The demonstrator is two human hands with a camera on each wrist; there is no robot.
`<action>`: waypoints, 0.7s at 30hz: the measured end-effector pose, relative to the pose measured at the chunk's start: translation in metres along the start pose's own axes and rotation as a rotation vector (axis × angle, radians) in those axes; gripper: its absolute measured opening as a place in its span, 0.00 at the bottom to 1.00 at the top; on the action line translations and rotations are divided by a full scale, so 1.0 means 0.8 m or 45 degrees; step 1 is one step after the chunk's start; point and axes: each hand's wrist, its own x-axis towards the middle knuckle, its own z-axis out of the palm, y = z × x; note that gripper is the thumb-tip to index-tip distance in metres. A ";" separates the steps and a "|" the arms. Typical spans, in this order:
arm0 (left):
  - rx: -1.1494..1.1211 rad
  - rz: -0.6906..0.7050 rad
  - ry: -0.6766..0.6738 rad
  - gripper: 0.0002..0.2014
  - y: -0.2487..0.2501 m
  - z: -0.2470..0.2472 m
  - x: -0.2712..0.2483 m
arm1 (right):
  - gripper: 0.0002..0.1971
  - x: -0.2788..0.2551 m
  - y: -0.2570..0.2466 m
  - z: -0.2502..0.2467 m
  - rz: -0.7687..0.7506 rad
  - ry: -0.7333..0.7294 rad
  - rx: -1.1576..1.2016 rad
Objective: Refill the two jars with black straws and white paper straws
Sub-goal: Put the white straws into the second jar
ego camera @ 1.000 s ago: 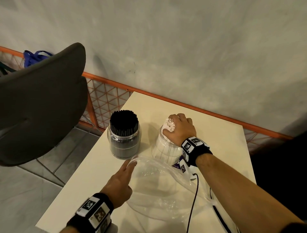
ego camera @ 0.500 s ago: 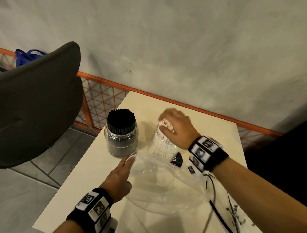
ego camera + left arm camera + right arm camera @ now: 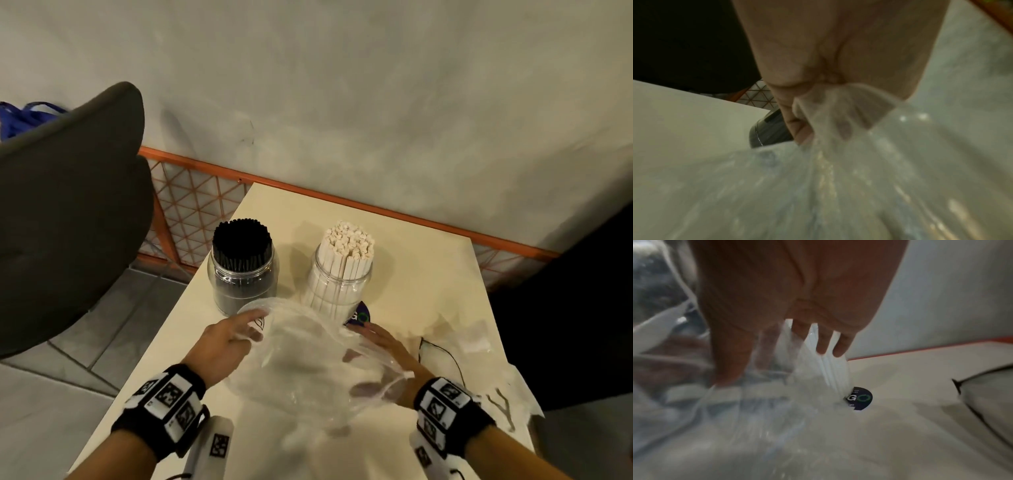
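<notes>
Both jars stand side by side at the far part of the table (image 3: 428, 274): the left jar (image 3: 244, 284) is packed with black straws (image 3: 241, 241), the right jar (image 3: 337, 284) with white paper straws (image 3: 347, 241), each bundle rising above its rim. By that look the filling seems done, and the step in hand is clearing away the empty clear plastic bag (image 3: 308, 363) that lies crumpled on the near side, just in front of the jars. The left hand (image 3: 222, 346) pinches the bag's left edge, fingers curled round the film in the left wrist view. The right hand (image 3: 387, 356) lies flat with fingers spread and straight, partly under or against the film, gripping nothing that shows. A dark round sticker (image 3: 859, 398) sits beside the right jar's base. Next, I judge, the right hand needs to gather the loose film so that the bag lifts away without brushing either jar.
</notes>
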 end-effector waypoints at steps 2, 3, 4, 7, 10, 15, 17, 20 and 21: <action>-0.144 0.068 -0.057 0.20 0.011 -0.009 -0.009 | 0.15 -0.001 -0.008 -0.002 -0.082 0.069 0.029; -0.284 0.125 -0.056 0.22 0.015 -0.014 -0.015 | 0.09 0.000 -0.010 0.005 -0.083 0.193 0.140; -0.465 0.139 -0.032 0.27 0.015 -0.020 -0.020 | 0.04 0.000 -0.014 -0.001 0.006 0.269 0.321; -0.752 0.135 -0.010 0.40 0.004 -0.034 -0.037 | 0.19 -0.016 -0.039 -0.025 0.155 0.423 0.796; -0.329 0.179 -0.116 0.45 -0.011 -0.031 -0.050 | 0.27 -0.023 -0.049 -0.038 0.294 0.438 0.864; -0.362 0.005 -0.376 0.49 0.009 -0.008 -0.045 | 0.11 -0.038 -0.063 -0.045 0.470 0.356 1.617; -0.441 -0.033 -0.482 0.44 0.029 0.005 -0.043 | 0.09 -0.041 -0.063 -0.051 0.445 0.367 1.730; -0.406 0.020 -0.355 0.34 0.049 0.016 -0.034 | 0.20 -0.047 -0.048 -0.066 0.321 0.335 1.576; -0.376 0.029 -0.306 0.32 0.054 0.016 -0.033 | 0.19 -0.051 -0.041 -0.072 0.331 0.355 1.483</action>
